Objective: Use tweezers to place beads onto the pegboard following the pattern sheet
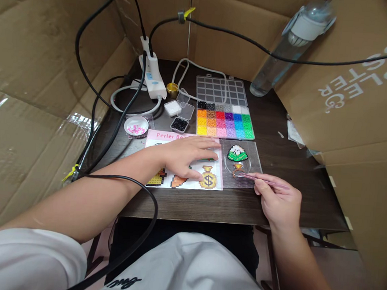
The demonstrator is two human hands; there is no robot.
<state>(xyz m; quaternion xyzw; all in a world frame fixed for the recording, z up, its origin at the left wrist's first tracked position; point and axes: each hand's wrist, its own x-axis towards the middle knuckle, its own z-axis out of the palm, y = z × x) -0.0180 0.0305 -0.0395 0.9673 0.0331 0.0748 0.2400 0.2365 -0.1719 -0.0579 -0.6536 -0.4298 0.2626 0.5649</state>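
Note:
My left hand (187, 155) lies with its fingers spread across the printed pattern sheet (154, 137), the thumb beside a money bag picture (208, 178). My right hand (278, 201) pinches pink tweezers (274, 182). Their tips reach a small group of orange and brown beads (237, 167) on the clear pegboard (254, 156); whether a bead is between the tips is too small to tell. Just above that group sits a finished-looking green, white and black bead figure (237, 153), shaped like a rice ball.
Behind the sheet stands an open sorting box of coloured beads (227, 121). To its left are small boxes of black (179, 125) and white beads (172, 108), and a white dish of pink beads (136, 126). A power strip (155, 79), black cables and a water bottle (280, 58) surround the table.

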